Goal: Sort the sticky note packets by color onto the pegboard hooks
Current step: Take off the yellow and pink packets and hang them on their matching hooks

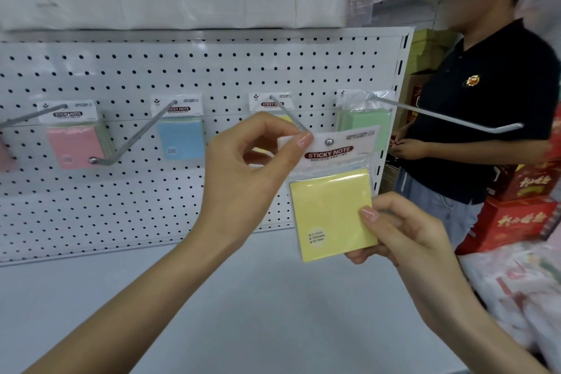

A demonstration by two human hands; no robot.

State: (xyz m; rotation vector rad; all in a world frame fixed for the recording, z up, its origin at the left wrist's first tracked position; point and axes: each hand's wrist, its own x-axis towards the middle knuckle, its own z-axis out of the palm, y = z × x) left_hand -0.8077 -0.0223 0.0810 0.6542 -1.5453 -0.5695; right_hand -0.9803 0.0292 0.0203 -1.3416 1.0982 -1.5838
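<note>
Right now your left hand [243, 167] pinches the top left corner of the yellow packet [332, 206], thumb and forefinger closed on the edge of its white header card, while the other fingers curl loosely behind. Your right hand [400, 228] grips the packet's lower right corner, the thumb pressed flat on the front of the yellow pad and the fingers wrapped underneath. The packet hangs between your hands in front of the pegboard [182, 70], tilted a little, with its header just beside the outer end of the third hook [288, 115]; that end is hidden behind your forefinger, so you cannot tell whether it has entered the hanging hole. Another yellow packet's header [271, 102] sits at the base of that same hook, against the board. To the left, a blue packet [182, 136] hangs on the second hook [136, 136], and a pink packet [76, 143] hangs further left with greenish packets behind it. To the right, green packets [367, 121] hang on the fourth hook [440, 114], which juts far out toward you. Beyond the board's right edge stands a person in a dark shirt [485, 100], beside stacked red boxes [516, 215]. A pale shelf [243, 297] runs below the board.
</note>
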